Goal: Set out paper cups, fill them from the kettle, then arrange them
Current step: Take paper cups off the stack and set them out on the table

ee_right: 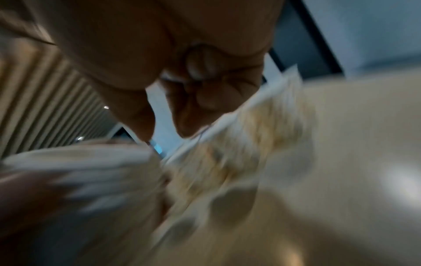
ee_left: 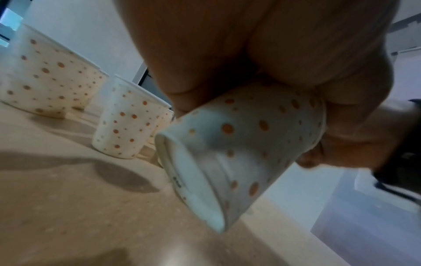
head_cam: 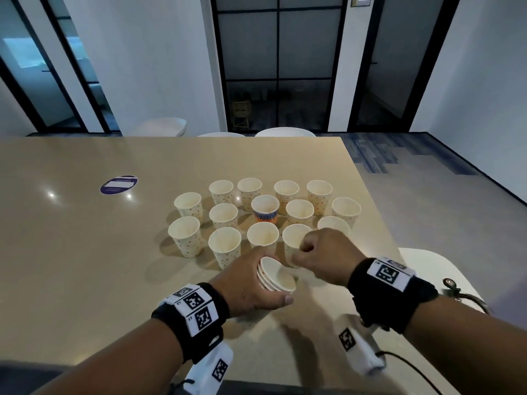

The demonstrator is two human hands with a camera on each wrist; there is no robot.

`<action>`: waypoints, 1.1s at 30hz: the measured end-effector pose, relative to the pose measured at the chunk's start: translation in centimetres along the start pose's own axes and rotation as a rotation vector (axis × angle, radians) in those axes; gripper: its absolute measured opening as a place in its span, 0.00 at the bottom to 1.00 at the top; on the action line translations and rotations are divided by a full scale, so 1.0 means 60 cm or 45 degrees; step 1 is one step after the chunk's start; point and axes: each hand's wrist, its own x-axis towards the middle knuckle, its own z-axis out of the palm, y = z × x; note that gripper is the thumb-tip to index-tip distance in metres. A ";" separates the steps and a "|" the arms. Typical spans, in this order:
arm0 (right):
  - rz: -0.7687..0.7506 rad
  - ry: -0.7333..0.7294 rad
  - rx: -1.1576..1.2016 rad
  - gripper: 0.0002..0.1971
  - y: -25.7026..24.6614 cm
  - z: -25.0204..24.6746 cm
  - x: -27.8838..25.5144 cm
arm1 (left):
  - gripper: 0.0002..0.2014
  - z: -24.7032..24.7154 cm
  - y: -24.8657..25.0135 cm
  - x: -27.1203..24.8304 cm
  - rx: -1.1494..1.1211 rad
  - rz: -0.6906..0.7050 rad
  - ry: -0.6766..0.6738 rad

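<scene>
My left hand (head_cam: 268,280) grips a short stack of nested dotted paper cups (head_cam: 281,275), tilted with the mouths toward my right hand. The left wrist view shows the stack (ee_left: 239,144) from below, above the table. My right hand (head_cam: 306,252) hovers just right of the stack, fingers curled, over the rim of a standing cup (head_cam: 293,240). In the blurred right wrist view, thumb and forefinger of the right hand (ee_right: 167,133) have a gap with nothing in it. Several empty dotted cups (head_cam: 224,215) stand in loose rows; one cup (head_cam: 265,209) has an orange and blue pattern. No kettle is in view.
The beige table (head_cam: 85,252) has a purple round sticker (head_cam: 118,184) at the left. Its right edge runs close to the outermost cup (head_cam: 346,209). White chairs stand at the far side (head_cam: 285,132) and at my right (head_cam: 427,266).
</scene>
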 end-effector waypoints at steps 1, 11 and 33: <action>0.010 -0.135 0.088 0.14 -0.016 0.025 -0.009 | 0.31 -0.007 -0.006 -0.008 -0.025 0.009 -0.001; 0.173 -0.258 0.327 0.09 -0.147 0.165 -0.002 | 0.31 -0.101 -0.121 -0.103 -0.050 -0.023 0.063; 0.409 0.083 0.309 0.19 -0.314 0.293 0.120 | 0.37 -0.275 -0.292 -0.190 -0.010 -0.097 0.074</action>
